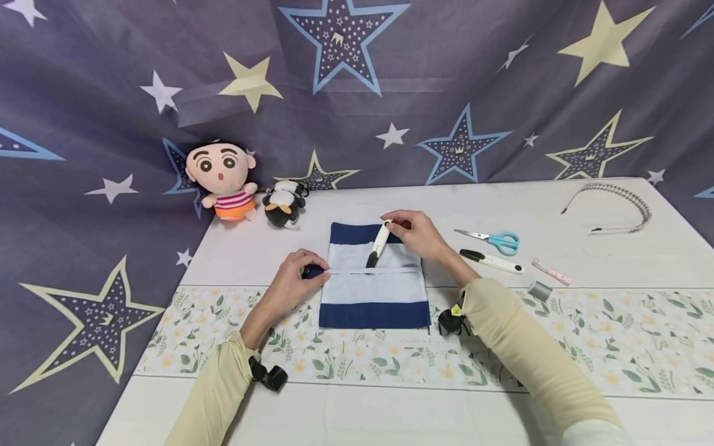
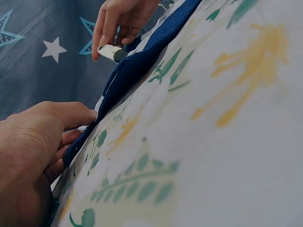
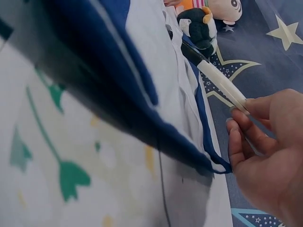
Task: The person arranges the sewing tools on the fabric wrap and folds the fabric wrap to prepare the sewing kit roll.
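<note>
A cloth panel [image 1: 374, 290], pale blue with navy bands at both ends, lies in front of me with a narrow pale ridge running across its middle. My left hand [image 1: 294, 272] pinches its left edge at that ridge, where a bit of navy fabric shows between thumb and fingers. Between thumb and fingertips my right hand [image 1: 415, 232] holds a slim white pen-like tool [image 1: 382, 238] by its upper end. Its black end points down at the ridge. In the right wrist view the tool [image 3: 222, 84] slants over the cloth [image 3: 156, 118].
Right of the cloth lie blue-handled scissors [image 1: 496, 238], a second white-and-black tool [image 1: 493, 261], a pink striped strip [image 1: 551, 272] and a grey thread spool [image 1: 540, 290]. A headband [image 1: 619, 192] sits farther back. A doll [image 1: 225, 176] and a penguin plush [image 1: 284, 201] stand at the back left.
</note>
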`<state>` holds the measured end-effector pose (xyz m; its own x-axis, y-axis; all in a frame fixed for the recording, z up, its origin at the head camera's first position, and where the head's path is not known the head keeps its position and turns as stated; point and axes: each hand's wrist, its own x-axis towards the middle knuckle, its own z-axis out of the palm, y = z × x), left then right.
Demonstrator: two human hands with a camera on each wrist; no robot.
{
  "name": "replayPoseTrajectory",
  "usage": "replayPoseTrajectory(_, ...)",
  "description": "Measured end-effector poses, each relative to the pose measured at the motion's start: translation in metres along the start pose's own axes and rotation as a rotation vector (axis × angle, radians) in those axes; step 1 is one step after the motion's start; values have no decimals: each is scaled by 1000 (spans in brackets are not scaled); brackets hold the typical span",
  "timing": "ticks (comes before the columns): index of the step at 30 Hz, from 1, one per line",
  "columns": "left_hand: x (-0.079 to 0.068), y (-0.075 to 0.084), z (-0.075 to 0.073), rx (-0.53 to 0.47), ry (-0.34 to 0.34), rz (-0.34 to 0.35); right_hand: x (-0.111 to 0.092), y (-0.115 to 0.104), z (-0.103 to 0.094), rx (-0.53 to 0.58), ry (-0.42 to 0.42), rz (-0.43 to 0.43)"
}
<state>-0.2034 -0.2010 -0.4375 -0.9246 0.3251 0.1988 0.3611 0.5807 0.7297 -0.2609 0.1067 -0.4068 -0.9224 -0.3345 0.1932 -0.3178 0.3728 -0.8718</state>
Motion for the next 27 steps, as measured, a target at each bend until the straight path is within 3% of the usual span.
replayPoseTrajectory(12,1,0,1,2,-7,-12,3,-4,13,34,9,-13)
replayPoseTrajectory(27,0,0,0,18,0,-3,2,-5,23,14,-40,22)
